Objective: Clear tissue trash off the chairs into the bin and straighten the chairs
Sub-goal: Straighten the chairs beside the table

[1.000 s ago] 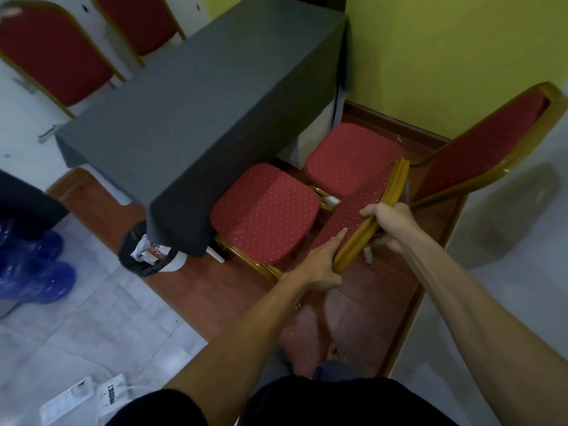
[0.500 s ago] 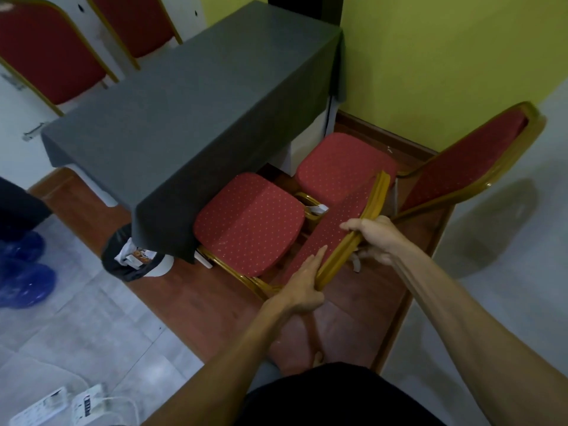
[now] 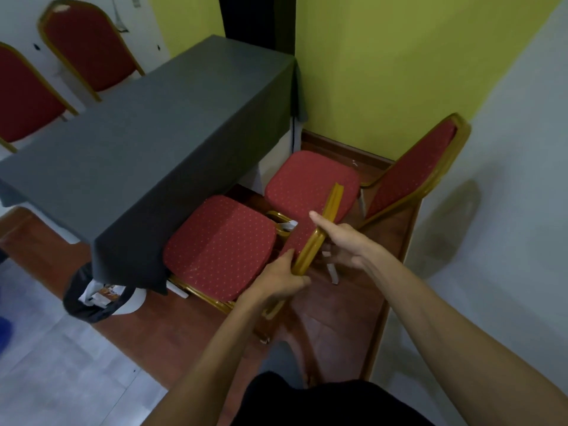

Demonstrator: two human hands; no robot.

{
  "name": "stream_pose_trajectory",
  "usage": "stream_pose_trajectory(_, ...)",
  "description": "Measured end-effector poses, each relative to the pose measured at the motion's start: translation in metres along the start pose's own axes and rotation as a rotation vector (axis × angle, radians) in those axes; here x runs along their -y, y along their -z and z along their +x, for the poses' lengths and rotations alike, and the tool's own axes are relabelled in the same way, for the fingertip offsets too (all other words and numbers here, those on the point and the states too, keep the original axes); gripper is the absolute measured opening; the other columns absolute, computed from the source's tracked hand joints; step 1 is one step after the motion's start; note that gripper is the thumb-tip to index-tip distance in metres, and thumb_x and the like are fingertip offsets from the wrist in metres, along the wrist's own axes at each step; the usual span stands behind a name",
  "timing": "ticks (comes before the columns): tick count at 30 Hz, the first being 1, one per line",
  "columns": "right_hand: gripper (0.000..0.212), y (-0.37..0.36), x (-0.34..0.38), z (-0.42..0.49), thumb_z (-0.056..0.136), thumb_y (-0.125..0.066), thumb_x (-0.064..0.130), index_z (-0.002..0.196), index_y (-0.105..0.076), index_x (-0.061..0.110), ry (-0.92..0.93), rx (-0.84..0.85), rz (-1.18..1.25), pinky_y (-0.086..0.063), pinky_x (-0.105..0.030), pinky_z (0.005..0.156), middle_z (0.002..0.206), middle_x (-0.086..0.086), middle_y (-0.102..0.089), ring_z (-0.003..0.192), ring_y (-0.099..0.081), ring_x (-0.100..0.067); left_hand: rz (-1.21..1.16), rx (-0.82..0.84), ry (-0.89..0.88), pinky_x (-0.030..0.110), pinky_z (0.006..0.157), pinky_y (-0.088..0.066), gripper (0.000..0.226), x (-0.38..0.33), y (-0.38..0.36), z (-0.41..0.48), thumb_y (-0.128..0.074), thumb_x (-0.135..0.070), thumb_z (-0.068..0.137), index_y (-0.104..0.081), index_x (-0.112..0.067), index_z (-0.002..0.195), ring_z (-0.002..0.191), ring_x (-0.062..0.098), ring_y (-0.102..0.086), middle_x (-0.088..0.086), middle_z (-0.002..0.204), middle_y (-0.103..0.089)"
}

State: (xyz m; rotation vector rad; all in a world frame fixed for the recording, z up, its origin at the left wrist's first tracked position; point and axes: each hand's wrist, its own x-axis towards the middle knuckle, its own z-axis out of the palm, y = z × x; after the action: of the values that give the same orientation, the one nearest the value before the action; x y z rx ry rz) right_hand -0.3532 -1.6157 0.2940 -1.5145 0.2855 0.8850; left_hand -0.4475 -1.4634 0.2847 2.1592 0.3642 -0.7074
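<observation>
Two red chairs with gold frames stand at the grey-clothed table. The near chair's seat is tucked partly under the cloth, and its back is seen edge-on. My left hand grips the lower gold rail of that back. Higher on the same rail is my right hand, thumb over the front and fingers behind. The second chair sits beside the green wall. A black-bagged bin with white trash stands left of the seats. A small white scrap lies between the seats; whether it is tissue is unclear.
Two more red chairs stand behind the table against the white wall. The chairs rest on a raised wooden platform whose edge drops to grey tile on the right and left. The green wall closes the corner.
Both hands stay on the near chair's back. My right hand's fingers have straightened and loosened on the rail. The view has pulled back and turned slightly, showing more of the table and wall.
</observation>
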Motion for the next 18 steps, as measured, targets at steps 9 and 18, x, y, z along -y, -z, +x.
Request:
stream_pose_trajectory(9, 0.058, 0.086, 0.062, 0.014, 0.091, -0.07, 0.036, 0.137, -0.052, 0.005, 0.12, -0.352, 0.156, -0.057, -0.048, 0.09, 0.138, -0.011, -0.054, 0.118, -0.056, -0.026, 0.106, -0.181, -0.201, 0.042, 0.119, -0.025, 0.086, -0.114, 0.023, 0.058, -0.065, -0.037, 0.085, -0.019, -0.024, 0.157, 0.152, 0.033, -0.013, 0.015, 0.166, -0.003)
stream_pose_trajectory(18, 0.003, 0.181, 0.092, 0.005, 0.093, -0.064, 0.015, 0.093, -0.066, 0.014, 0.234, -0.827, 0.208, -0.056, -0.031, 0.063, 0.104, -0.009, -0.066, 0.092, -0.064, -0.017, 0.212, -0.04, -0.448, 0.048, 0.121, -0.022, 0.073, -0.21, -0.009, 0.116, -0.062, -0.036, 0.086, -0.033, -0.021, 0.151, 0.154, 0.03, -0.007, 0.018, 0.164, -0.016)
